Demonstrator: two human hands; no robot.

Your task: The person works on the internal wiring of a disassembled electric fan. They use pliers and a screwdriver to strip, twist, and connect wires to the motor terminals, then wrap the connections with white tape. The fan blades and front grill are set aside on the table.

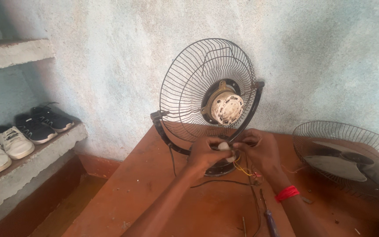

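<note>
— What are the hands holding?

— The left hand and the right hand are pinching a small white part between them, just under the fan. Both are closing tight on it, so it is not slipping.

— Why so close to the fan?

— Thin wires are hanging from the part at 6 o'clock. They look short, so I think it has to be staying near.

— Why is the fan standing up?

— Its motor is facing the person, at 12 o'clock from the hands, easy to see.

— What else is lying around?

— A screwdriver is waiting on the table at 5 o'clock. A grille with a blade in it is sitting at 3 o'clock. Shoes are resting on a shelf at 9 o'clock.
</note>
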